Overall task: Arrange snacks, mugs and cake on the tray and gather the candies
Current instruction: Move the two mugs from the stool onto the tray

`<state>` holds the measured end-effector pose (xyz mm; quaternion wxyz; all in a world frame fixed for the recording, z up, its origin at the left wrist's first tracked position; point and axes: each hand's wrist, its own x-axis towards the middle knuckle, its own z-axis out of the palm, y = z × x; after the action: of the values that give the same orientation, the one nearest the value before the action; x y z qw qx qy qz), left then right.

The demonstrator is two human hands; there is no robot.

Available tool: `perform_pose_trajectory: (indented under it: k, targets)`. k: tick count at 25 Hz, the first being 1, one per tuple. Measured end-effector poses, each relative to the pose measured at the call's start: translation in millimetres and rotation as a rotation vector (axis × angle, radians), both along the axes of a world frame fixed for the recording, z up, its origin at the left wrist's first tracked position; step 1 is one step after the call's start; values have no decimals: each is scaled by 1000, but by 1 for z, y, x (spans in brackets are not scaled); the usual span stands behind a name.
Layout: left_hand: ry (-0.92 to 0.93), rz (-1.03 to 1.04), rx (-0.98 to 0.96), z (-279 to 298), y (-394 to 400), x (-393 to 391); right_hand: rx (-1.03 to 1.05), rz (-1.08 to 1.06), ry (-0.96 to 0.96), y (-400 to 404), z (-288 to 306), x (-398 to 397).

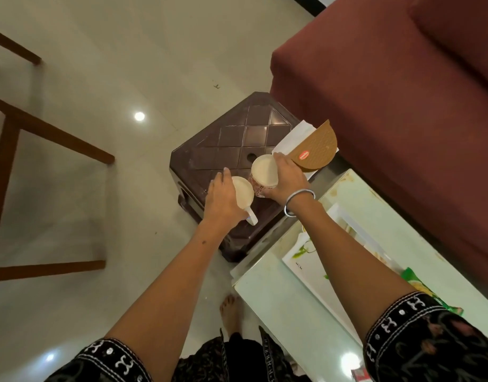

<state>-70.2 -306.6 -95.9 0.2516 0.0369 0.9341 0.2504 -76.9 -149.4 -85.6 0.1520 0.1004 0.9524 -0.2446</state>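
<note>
Two white mugs stand on a dark brown plastic stool (231,133). My left hand (223,198) grips the nearer mug (243,194), whose handle points toward me. My right hand (286,177) grips the farther, patterned mug (263,170). Both mugs look filled with a pale liquid. A brown half-round cake box (315,148) lies on white paper (291,136) at the stool's right edge. A white tray (317,274) with a green leaf print sits on the glass table (267,296), partly hidden by my right forearm. A green snack packet (419,285) lies beside the tray.
A maroon sofa (402,92) fills the right side, close to the stool and table. Wooden chair legs (25,133) stand at the left on the glossy floor. My bare foot (230,312) is beside the table's near corner.
</note>
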Motion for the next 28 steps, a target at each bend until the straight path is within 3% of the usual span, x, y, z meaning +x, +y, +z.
perform_pose_trajectory:
  k: [16,28]
  targets:
    - [13,46,-68,11,8,-4,38,3,19,4,0,-12]
    - [-63,8,-7,42,95,101,83,27,36,108,52,93]
